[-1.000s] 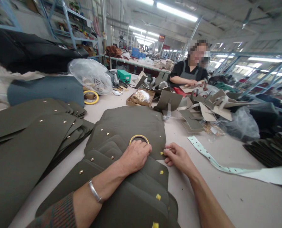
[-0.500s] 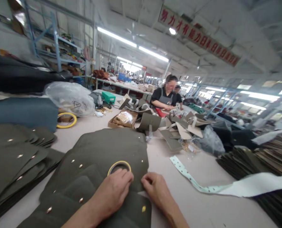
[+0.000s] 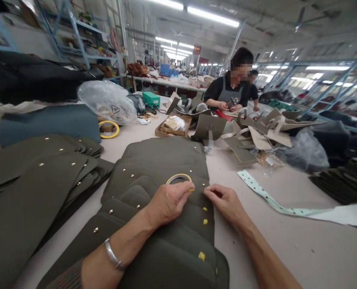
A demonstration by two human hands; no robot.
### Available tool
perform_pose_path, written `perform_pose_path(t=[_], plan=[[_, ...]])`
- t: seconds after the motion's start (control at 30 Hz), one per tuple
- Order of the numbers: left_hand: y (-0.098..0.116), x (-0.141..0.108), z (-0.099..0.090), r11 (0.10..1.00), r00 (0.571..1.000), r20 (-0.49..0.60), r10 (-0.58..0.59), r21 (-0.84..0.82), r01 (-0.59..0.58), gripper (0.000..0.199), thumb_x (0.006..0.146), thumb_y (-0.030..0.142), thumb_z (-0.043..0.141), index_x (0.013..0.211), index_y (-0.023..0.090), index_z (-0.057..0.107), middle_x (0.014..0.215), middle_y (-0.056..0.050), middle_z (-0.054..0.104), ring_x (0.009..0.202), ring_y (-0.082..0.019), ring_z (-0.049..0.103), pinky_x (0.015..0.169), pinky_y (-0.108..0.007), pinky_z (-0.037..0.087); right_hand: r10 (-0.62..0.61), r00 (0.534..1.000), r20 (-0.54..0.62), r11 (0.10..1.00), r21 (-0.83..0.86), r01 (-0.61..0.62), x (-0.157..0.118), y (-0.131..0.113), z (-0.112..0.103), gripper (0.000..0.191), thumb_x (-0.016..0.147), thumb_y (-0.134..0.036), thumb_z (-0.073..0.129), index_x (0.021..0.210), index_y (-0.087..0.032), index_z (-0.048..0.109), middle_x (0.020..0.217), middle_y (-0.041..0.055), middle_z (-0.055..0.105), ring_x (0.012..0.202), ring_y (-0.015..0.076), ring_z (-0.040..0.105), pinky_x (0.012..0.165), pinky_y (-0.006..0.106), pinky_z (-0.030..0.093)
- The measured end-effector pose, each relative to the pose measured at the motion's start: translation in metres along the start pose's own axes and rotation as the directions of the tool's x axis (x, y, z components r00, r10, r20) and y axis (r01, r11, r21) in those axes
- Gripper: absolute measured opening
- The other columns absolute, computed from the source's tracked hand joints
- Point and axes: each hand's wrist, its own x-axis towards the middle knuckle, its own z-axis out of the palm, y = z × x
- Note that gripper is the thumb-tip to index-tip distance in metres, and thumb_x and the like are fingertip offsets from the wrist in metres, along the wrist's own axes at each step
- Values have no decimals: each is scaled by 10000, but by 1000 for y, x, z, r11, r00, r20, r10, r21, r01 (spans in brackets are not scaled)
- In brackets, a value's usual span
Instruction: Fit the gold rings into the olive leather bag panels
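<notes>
Dark olive panels [image 3: 163,154] with small gold studs lie overlapped in front of me. My left hand [image 3: 166,202] grips a roll of yellow tape [image 3: 178,176], keeping it just above the panels. At their right edge, my right hand [image 3: 225,198] has thumb and index finger pinched together close to a stud; whatever is between the fingertips is hidden. Small yellow tape pieces [image 3: 201,256] stick to the panels along the right side.
More studded panels [image 3: 55,168] are stacked at the left. Another yellow tape roll [image 3: 109,129], a plastic bag [image 3: 106,102] and a box of gold parts [image 3: 174,124] stand farther back. A dotted pale green strip [image 3: 265,196] lies right. A co-worker [image 3: 229,88] sits across the table.
My view has tilted down and shifted, showing more of the panels and yellow pieces. Both hands stay near the panels' right edge, the left still on the tape roll. The co-worker's hands are raised.
</notes>
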Motion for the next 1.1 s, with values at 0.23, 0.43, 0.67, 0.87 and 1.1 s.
perform_pose_path(t=[0.23,0.43,0.67,0.87,1.1], plan=[[8,-3,1,987,998,57,-22,159,13,488,923,206,462,1392,197,327,1114,-64,686,943,-199,678,798,-315,545,-373,922,-105,928,-27,372,-7,-17,19,186,867,-246,558,1008,-201,671,957,61,702,842,170,641,771,298,514],[14,-2,2,982,992,117,-50,186,28,402,930,210,442,1321,178,355,998,-53,703,882,-194,686,731,-291,535,-461,885,-63,877,-183,444,-11,-25,27,179,901,-202,471,907,-210,650,842,53,688,810,161,631,760,288,504],[15,-1,3,971,984,127,-128,217,98,112,951,232,420,1018,220,509,875,4,680,819,-162,661,676,-240,475,-517,848,-115,816,-366,448,-11,-23,32,173,839,-167,479,778,-197,638,685,28,654,632,136,604,620,239,460],[17,-2,5,952,994,54,-92,296,72,170,947,209,389,849,194,526,751,-3,630,705,-148,613,604,-230,432,-143,974,-174,989,5,146,-8,-31,40,128,794,-246,557,731,-182,648,589,-2,641,524,119,585,525,220,456],[22,-3,7,942,997,57,-51,334,29,203,972,211,362,903,185,551,784,-17,615,733,-147,581,651,-248,454,322,943,-82,832,500,-240,13,-8,21,320,634,-427,757,731,-140,655,550,-10,630,443,106,582,452,215,499]])
